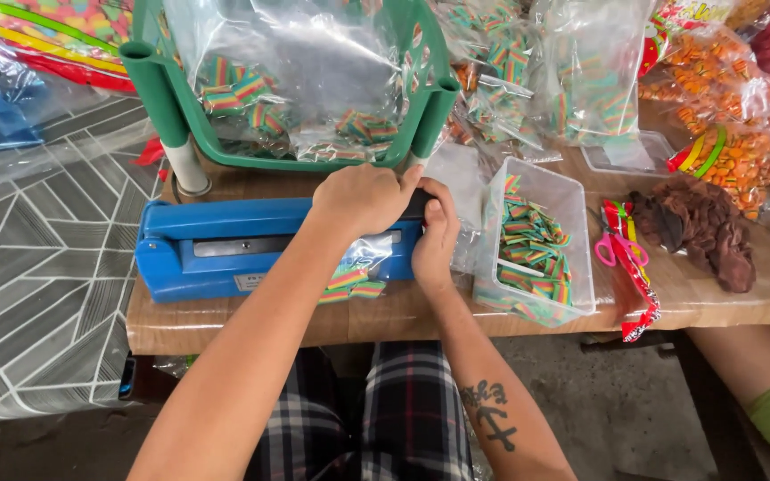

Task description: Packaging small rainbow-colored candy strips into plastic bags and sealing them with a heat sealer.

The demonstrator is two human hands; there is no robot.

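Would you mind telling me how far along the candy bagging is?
Done: sealed rainbow candy bags fill the green plastic basket. In hand: left hand presses the blue heat sealer on a small clear bag, right hand steadying. Left: loose candies in the clear plastic tub.

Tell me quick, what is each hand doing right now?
Left hand: closed, pressing down the black handle of the blue bag sealer.
Right hand: closed on the small candy bag at the sealer.

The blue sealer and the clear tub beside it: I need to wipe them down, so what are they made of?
Blue sealer: looks like painted metal, smooth with a dull sheen, though it could be plastic. Clear tub: thin glossy plastic, see-through, striped candy visible through its walls.
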